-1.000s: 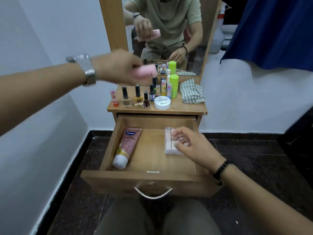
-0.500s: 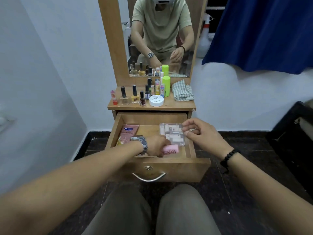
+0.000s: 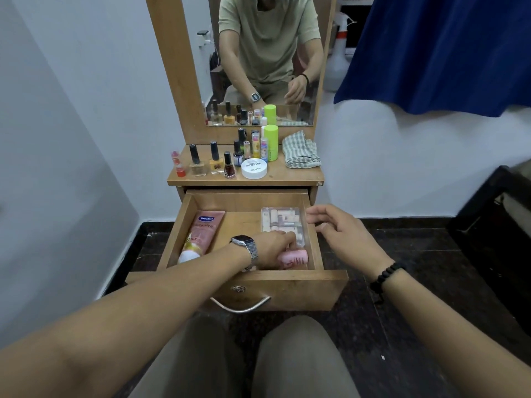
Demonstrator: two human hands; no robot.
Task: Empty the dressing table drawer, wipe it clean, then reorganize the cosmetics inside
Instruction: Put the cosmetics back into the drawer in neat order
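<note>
Pink bottle [image 3: 293, 258] lengthwise left-right in drawer [image 3: 316, 248], gripped by left hand [image 3: 273, 249]; right hand [image 3: 342, 234] loosely spread.

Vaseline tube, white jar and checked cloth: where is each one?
Vaseline tube [image 3: 203, 232]: head view, middle of its pink body.
White jar [image 3: 254, 168]: head view, centre of its lid.
Checked cloth [image 3: 300, 150]: head view, middle of the folded fabric.

Left hand [image 3: 273, 248] hides part of pink container [image 3: 294, 258].
</note>
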